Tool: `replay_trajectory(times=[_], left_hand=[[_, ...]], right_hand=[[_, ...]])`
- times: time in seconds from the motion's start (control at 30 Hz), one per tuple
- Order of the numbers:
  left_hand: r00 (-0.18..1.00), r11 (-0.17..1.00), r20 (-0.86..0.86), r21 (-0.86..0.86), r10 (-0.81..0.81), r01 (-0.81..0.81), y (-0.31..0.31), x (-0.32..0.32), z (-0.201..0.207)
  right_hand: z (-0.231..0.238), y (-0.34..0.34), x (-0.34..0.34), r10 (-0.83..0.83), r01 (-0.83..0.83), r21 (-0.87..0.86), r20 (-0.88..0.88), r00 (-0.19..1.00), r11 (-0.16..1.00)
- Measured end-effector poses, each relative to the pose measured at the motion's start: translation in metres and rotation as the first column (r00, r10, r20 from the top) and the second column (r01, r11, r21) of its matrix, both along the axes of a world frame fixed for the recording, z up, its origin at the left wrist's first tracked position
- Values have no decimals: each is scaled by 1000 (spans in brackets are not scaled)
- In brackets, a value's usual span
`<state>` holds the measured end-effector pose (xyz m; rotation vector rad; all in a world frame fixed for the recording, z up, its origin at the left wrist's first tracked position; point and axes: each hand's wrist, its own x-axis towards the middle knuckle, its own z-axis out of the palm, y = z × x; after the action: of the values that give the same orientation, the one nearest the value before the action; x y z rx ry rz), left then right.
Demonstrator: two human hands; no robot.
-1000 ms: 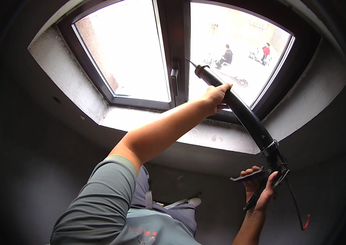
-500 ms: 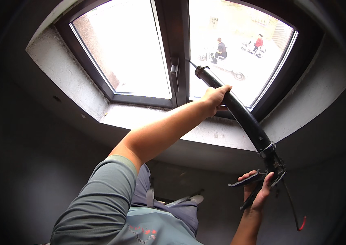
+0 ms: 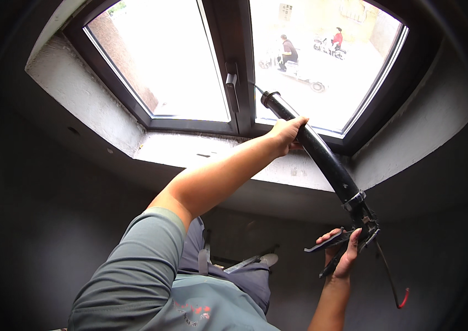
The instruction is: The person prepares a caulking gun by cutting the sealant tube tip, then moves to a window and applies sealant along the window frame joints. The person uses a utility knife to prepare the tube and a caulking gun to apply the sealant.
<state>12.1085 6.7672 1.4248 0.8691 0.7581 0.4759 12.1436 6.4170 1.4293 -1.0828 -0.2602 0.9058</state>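
A: Hands first: how many are we seeing?

B: Two, and both are gripping one black caulking gun [image 3: 330, 165]! The left hand [image 3: 287, 134] is wrapping around the front half of the barrel, thumb on top; the right hand [image 3: 344, 255] is grasping the rear end, fingers curling over one trigger lever [image 3: 325, 243].

A: And how is the gun lying?

B: It's slanting from the right hand up past the left, with one thin nozzle [image 3: 258, 88] poking out beyond the left hand. One dark rod [image 3: 386, 270] is hanging to the right of the right hand, ending in a red tip [image 3: 405, 298].

A: Keep counting!

B: Two window panes are glowing beyond the hands: a left pane [image 3: 173, 60] and a right pane [image 3: 355, 77]. One window handle [image 3: 233, 88] is sitting between them, ahead and left of the left hand. Outside, beyond that hand, two people [image 3: 288, 52] are sitting on two scooters [image 3: 300, 77].

A: What's escaping us?

B: Most of the left fingers are hiding under the barrel. The right forearm is running off the lower edge. Glare is washing out the left pane, and I can't tell whether the nozzle is touching the frame [image 3: 245, 105].
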Motion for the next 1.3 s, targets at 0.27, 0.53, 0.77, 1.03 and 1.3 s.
replay_trajectory(times=[0.27,0.53,0.77,1.03,1.3], left_hand=[[1000,998,-24,-56,3,-5,6,1,-11],[999,994,-41,-111,-6,1,6,7,-22],[998,987,-56,-162,0,-9,5,11,-33],[999,978,-45,-210,2,-11,3,14,-48],[999,970,-42,-244,1,-11,3,16,-54]], right_hand=[[4,0,1,31,-34,-70,-40,999,997],[9,-2,3,41,-47,-120,-54,998,992],[11,-1,3,-54,40,-206,-61,997,978],[14,-2,4,-45,28,-233,-66,997,972],[15,-2,3,-34,19,-238,-59,998,971]])
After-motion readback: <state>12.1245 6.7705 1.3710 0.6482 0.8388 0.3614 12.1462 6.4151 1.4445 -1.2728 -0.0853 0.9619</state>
